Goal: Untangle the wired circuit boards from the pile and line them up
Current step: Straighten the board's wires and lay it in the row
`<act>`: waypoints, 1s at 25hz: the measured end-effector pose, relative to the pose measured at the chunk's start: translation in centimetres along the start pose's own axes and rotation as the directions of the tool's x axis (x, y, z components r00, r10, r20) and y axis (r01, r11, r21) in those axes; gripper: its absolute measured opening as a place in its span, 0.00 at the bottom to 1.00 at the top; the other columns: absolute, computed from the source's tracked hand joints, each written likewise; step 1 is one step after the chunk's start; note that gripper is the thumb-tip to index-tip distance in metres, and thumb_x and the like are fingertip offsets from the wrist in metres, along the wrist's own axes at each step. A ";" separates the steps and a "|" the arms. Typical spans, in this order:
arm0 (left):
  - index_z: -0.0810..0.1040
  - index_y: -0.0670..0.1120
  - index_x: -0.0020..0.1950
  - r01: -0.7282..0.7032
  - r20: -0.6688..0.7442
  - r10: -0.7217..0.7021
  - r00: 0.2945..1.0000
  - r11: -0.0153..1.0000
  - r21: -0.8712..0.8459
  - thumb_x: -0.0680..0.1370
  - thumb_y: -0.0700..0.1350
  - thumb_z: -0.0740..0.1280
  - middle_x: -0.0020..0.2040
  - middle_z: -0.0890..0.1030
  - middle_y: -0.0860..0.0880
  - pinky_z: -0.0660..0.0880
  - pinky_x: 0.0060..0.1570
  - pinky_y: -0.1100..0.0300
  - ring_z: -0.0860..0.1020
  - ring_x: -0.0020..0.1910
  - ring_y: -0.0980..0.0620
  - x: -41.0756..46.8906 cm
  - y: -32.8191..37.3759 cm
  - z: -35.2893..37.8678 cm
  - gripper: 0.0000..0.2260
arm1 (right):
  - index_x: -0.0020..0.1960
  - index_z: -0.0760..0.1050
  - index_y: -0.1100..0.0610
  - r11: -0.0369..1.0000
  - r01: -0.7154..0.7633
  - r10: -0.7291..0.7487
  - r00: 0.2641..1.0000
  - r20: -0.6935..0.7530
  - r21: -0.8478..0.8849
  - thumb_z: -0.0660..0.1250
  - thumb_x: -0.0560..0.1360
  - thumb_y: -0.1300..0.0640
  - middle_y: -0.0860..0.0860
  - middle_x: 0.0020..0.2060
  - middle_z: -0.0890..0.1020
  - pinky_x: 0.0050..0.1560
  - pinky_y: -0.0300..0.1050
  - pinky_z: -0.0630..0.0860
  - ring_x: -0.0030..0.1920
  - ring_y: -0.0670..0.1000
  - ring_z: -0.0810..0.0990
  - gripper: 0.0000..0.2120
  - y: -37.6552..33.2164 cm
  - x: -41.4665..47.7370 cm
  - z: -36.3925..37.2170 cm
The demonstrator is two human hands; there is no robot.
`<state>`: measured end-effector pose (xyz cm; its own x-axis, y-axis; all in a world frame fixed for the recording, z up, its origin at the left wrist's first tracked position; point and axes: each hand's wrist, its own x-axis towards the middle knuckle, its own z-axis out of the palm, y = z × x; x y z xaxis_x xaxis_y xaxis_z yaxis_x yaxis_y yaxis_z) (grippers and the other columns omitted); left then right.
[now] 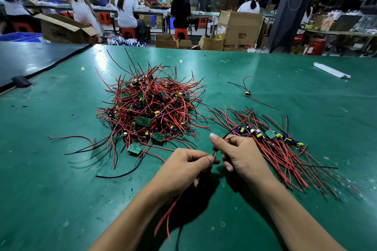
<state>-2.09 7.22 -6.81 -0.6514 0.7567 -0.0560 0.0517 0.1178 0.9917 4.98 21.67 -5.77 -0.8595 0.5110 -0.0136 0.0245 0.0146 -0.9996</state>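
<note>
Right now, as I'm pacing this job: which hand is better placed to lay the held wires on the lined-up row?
Probably the right hand: it grips the wires beside the row, while the left hand sits nearer the pile.

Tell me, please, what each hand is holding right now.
Left hand: pinching a red wire.
Right hand: curled round the same wire.

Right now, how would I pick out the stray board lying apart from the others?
On the green table, look right of the big pile and beyond the lined-up row. The stray board lies alone, its wires touching nothing else.
</note>
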 end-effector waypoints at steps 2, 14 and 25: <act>0.85 0.44 0.45 0.000 0.001 0.000 1.000 1.000 -0.026 0.80 0.44 0.66 0.32 0.76 0.44 0.68 0.31 0.60 0.71 0.29 0.49 -0.1 -0.1 0.0 0.09 | 0.35 0.77 0.59 0.994 -0.046 0.043 0.999 0.033 0.097 0.76 0.66 0.43 0.52 0.23 0.70 0.20 0.34 0.60 0.18 0.46 0.64 0.19 -0.1 0.0 0.3; 0.85 0.42 0.43 0.092 0.057 -0.078 0.995 0.940 -0.327 0.73 0.44 0.72 0.38 0.83 0.42 0.74 0.31 0.62 0.80 0.31 0.48 -0.7 0.7 -0.6 0.06 | 0.43 0.84 0.59 0.973 -0.093 0.034 0.963 0.266 0.211 0.80 0.62 0.52 0.54 0.34 0.80 0.28 0.35 0.72 0.27 0.47 0.74 0.14 -0.1 0.3 -1.4; 0.85 0.39 0.45 0.052 0.053 -0.047 0.997 0.995 -0.089 0.76 0.41 0.71 0.35 0.83 0.44 0.73 0.33 0.60 0.77 0.28 0.50 -0.5 0.7 -0.5 0.06 | 0.30 0.77 0.53 0.946 -0.021 0.058 0.993 -0.106 0.323 0.76 0.68 0.49 0.49 0.26 0.69 0.22 0.36 0.60 0.20 0.46 0.63 0.14 0.2 1.2 -1.3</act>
<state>-2.04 6.60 -6.02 -0.6121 0.7832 -0.1089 -0.0502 0.0990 0.9938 4.55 23.39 -5.96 -0.7975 0.5993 -0.0687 -0.1241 -0.2745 -0.9535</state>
